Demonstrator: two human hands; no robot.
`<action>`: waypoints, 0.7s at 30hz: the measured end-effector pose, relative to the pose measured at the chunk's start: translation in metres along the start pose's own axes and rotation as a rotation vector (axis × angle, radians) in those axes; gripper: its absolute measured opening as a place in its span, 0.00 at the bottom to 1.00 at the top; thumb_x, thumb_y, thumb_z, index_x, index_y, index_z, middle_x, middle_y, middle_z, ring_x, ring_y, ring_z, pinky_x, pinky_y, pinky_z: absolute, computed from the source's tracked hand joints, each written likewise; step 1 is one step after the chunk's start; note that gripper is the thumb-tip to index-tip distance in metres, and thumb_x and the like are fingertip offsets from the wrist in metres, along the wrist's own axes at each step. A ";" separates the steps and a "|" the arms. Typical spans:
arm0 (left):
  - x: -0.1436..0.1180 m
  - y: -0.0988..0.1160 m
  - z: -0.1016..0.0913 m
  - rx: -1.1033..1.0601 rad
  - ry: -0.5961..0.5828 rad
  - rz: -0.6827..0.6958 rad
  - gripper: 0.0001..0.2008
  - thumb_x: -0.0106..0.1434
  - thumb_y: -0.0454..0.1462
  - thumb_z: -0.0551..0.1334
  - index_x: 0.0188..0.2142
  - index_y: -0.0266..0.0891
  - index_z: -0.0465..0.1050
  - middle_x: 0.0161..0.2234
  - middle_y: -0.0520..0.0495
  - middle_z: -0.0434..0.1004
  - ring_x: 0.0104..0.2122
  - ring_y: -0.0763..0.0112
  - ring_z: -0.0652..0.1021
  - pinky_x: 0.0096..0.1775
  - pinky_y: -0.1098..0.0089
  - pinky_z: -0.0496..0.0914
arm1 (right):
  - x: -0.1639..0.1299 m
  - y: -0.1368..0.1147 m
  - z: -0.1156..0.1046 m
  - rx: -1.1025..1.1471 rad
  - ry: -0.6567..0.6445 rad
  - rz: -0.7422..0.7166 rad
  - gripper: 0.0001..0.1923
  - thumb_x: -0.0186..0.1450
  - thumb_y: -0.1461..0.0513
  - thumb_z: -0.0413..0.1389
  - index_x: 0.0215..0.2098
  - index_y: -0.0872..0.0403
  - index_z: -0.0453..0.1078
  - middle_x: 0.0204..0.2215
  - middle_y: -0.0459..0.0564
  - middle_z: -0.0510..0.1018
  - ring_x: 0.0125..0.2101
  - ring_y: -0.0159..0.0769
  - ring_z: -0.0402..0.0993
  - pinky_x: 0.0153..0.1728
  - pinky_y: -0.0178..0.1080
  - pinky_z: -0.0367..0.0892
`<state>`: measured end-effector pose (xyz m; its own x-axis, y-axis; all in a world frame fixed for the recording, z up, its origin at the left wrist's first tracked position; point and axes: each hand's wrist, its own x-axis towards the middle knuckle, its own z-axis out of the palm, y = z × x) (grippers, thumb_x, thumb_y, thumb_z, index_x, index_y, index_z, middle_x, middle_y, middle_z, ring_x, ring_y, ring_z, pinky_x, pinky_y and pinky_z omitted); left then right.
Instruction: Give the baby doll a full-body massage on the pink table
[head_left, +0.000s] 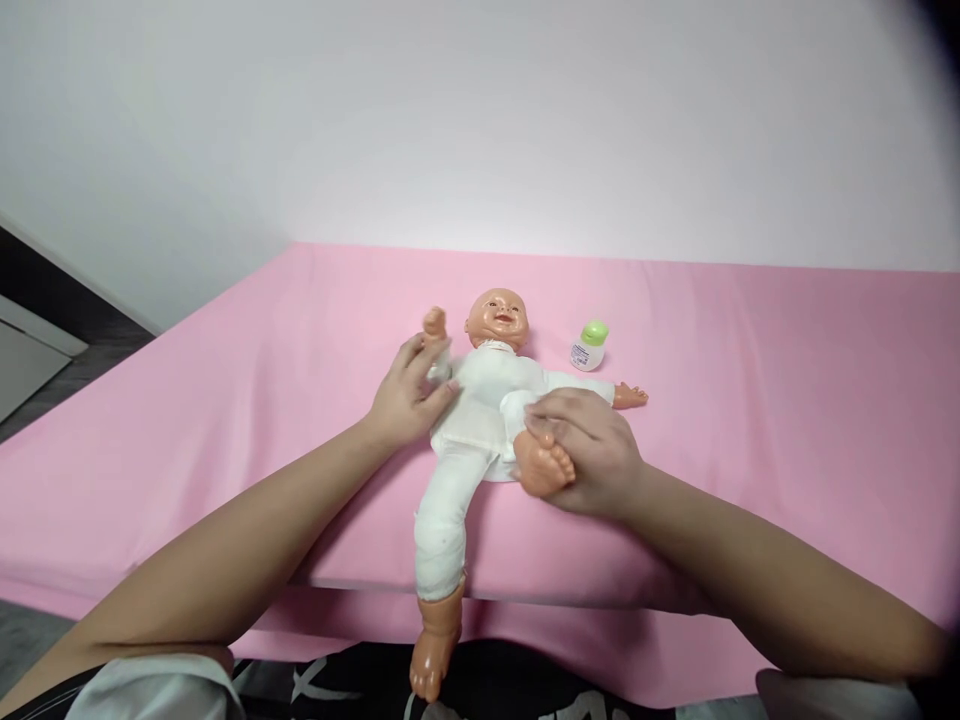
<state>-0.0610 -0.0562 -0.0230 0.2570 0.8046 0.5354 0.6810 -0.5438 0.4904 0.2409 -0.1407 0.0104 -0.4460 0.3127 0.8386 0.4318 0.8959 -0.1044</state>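
A plastic baby doll [487, 400] in white cloth lies on its back on the pink table cover [225, 400], head away from me. My left hand [409, 395] rests on the doll's raised arm and side, fingers laid flat on the white cloth. My right hand [589, 450] grips the doll's bent leg at the ankle, with the bare foot [544, 468] sticking out towards me. The doll's other leg [439, 560] hangs straight over the table's near edge. Its other arm [615, 392] stretches out to the right.
A small white bottle with a green cap [589, 346] stands on the pink cover just right of the doll's head. A white wall rises behind the table. Dark floor and a pale panel [30, 360] show at far left.
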 end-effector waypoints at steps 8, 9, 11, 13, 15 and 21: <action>0.014 -0.054 0.001 -0.171 0.097 -0.546 0.30 0.72 0.47 0.64 0.70 0.45 0.67 0.64 0.40 0.76 0.61 0.47 0.77 0.65 0.42 0.68 | -0.008 -0.051 0.005 0.296 -0.496 -0.189 0.08 0.66 0.56 0.59 0.34 0.49 0.67 0.28 0.45 0.76 0.28 0.36 0.70 0.31 0.43 0.68; 0.014 -0.056 0.001 -0.192 0.104 -0.544 0.29 0.72 0.47 0.64 0.70 0.45 0.68 0.64 0.41 0.76 0.61 0.48 0.77 0.65 0.43 0.69 | -0.011 -0.055 0.009 0.286 -0.561 -0.202 0.09 0.66 0.54 0.59 0.32 0.49 0.67 0.27 0.44 0.74 0.26 0.36 0.67 0.29 0.42 0.66; 0.014 -0.055 0.002 -0.208 0.115 -0.501 0.30 0.71 0.46 0.64 0.70 0.44 0.68 0.64 0.41 0.75 0.61 0.49 0.77 0.65 0.45 0.69 | -0.016 -0.058 0.017 0.270 -0.632 -0.207 0.10 0.66 0.54 0.59 0.32 0.50 0.67 0.25 0.43 0.72 0.25 0.35 0.64 0.28 0.41 0.64; 0.013 -0.049 0.001 -0.201 0.125 -0.452 0.31 0.71 0.46 0.64 0.71 0.43 0.67 0.66 0.39 0.73 0.63 0.49 0.75 0.65 0.45 0.69 | -0.018 -0.059 0.020 0.285 -0.625 -0.195 0.09 0.65 0.54 0.58 0.33 0.50 0.67 0.26 0.43 0.72 0.25 0.35 0.64 0.28 0.41 0.65; 0.010 -0.041 -0.001 -0.163 0.137 -0.376 0.33 0.70 0.46 0.65 0.71 0.44 0.67 0.67 0.38 0.71 0.66 0.49 0.73 0.65 0.46 0.69 | -0.016 -0.057 0.018 0.342 -0.558 -0.169 0.08 0.63 0.55 0.58 0.33 0.49 0.65 0.27 0.44 0.73 0.26 0.35 0.66 0.28 0.41 0.66; 0.000 -0.010 -0.008 0.001 0.050 0.056 0.34 0.68 0.49 0.66 0.70 0.45 0.68 0.70 0.36 0.64 0.70 0.45 0.67 0.70 0.43 0.63 | -0.007 -0.042 -0.001 0.420 -0.150 -0.047 0.18 0.64 0.57 0.64 0.50 0.50 0.68 0.43 0.52 0.82 0.38 0.40 0.81 0.39 0.44 0.78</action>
<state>-0.0737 -0.0530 -0.0223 0.2598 0.7599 0.5959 0.6671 -0.5874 0.4582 0.2270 -0.1811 0.0096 -0.5798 0.2832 0.7640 0.0663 0.9509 -0.3022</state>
